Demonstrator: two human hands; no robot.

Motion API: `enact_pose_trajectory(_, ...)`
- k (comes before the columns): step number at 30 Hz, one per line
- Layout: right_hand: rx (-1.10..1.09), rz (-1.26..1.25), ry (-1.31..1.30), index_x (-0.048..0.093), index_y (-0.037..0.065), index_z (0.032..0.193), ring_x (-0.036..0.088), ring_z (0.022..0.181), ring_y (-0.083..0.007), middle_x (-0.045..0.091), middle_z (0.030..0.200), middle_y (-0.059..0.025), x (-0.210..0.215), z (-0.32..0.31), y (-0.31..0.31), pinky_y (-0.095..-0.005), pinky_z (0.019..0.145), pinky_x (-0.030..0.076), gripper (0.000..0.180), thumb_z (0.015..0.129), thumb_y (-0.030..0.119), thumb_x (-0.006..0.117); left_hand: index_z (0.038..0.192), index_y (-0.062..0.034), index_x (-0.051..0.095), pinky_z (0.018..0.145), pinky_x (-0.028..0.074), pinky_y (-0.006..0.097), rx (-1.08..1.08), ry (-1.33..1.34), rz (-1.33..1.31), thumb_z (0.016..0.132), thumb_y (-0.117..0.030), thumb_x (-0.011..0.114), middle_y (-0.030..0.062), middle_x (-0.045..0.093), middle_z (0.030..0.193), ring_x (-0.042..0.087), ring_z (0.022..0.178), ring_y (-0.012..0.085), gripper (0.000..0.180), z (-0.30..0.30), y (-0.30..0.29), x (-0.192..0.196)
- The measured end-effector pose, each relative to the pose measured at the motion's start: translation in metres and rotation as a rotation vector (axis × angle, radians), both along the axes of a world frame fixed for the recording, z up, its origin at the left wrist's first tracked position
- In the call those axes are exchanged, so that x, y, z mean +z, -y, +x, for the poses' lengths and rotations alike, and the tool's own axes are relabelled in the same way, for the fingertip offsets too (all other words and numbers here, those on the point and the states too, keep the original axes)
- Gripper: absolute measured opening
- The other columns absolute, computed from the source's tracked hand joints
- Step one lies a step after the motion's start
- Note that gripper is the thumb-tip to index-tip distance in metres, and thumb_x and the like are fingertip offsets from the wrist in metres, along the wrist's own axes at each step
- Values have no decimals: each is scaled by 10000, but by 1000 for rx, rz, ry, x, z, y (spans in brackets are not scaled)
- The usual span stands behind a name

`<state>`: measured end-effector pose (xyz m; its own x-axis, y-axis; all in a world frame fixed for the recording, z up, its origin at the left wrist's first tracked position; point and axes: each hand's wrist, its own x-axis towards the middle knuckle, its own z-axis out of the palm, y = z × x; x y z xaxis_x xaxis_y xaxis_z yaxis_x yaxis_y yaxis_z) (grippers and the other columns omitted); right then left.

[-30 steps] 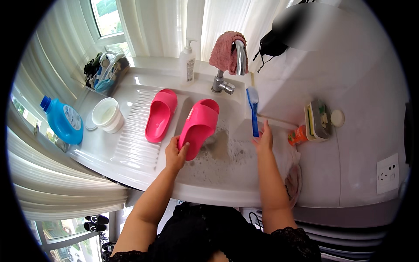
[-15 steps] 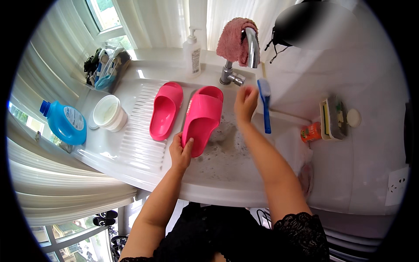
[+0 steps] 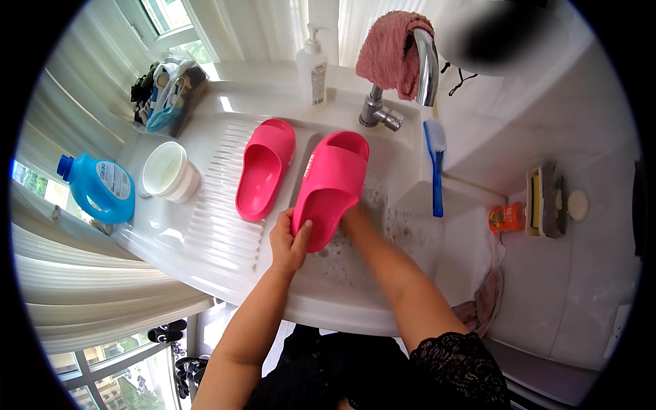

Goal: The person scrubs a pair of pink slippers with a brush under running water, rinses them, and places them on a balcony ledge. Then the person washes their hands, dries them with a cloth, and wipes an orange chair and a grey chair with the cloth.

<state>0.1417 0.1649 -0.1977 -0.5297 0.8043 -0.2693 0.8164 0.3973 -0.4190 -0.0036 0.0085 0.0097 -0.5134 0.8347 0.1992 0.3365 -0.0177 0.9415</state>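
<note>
My left hand (image 3: 288, 247) grips the heel of a bright pink slide slipper (image 3: 333, 179), thumb on the footbed, holding it over the sink basin (image 3: 410, 266). My right hand (image 3: 353, 221) reaches in behind the slipper's right edge. It is slightly blurred, and the slipper hides its fingers. Suds and dark specks float in the water below. The matching pink slipper (image 3: 265, 172) lies sole down on the ribbed washboard (image 3: 215, 198) to the left. A blue-handled brush (image 3: 436, 167) with pale bristles rests on the ledge right of the basin.
At the back stand a chrome tap (image 3: 426, 68) draped with a pink cloth (image 3: 386, 55) and a white pump bottle (image 3: 312, 72). Left are a blue detergent jug (image 3: 102, 191), a white tub (image 3: 167, 171) and a clear bin (image 3: 167, 99). A soap holder (image 3: 543, 201) is at right.
My right hand has moved from beside the tap, down and left, to behind the held slipper. My left hand keeps its grip on that slipper. The view has shifted slightly.
</note>
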Motion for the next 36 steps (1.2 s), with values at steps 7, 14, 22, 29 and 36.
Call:
enact_pose_trajectory(7, 108, 115, -140, 700, 6, 935, 598, 986, -371, 599, 1061, -229, 40, 16, 7, -440, 852, 508, 212, 754, 112, 670, 1100, 13, 555, 740, 496, 332, -8, -3, -3, 892, -182, 644, 158, 663, 918, 639, 816, 241, 299, -1, 1, 0)
enact_pose_trajectory(14, 259, -23, 56, 703, 97, 828, 608, 875, -354, 638, 878, -159, 130, 86, 72, -446, 776, 510, 168, 672, 138, 661, 1087, 14, 559, 730, 495, 327, -3, -29, 20, 888, -171, 646, 160, 660, 916, 634, 804, 238, 285, -2, 2, -1)
enact_pose_trajectory(22, 408, -327, 266, 723, 128, 883, 643, 903, -328, 687, 917, -134, 151, 144, 88, -436, 776, 516, 207, 698, 147, 631, 1072, 15, 568, 746, 493, 326, -7, 11, 73, 880, -179, 648, 162, 661, 926, 634, 817, 234, 285, 2, 0, -4)
enact_pose_trajectory(29, -306, 191, -614, 683, 64, 1038, 653, 720, -325, 692, 846, -176, 243, 65, -23, -380, 678, 519, 289, 830, 258, 634, 1083, 14, 566, 762, 490, 328, -3, 15, 66, 888, -185, 642, 166, 657, 935, 631, 837, 239, 289, -2, 0, -12)
enact_pose_trajectory(36, -592, 163, -694, 648, -22, 1149, 677, 897, -325, 671, 1064, -223, 276, 11, -108, -370, 818, 518, 647, 758, 489, 709, 1092, 6, 565, 761, 492, 325, -64, -46, 30, 896, -181, 633, 156, 661, 927, 632, 828, 238, 280, 2, 3, -4)
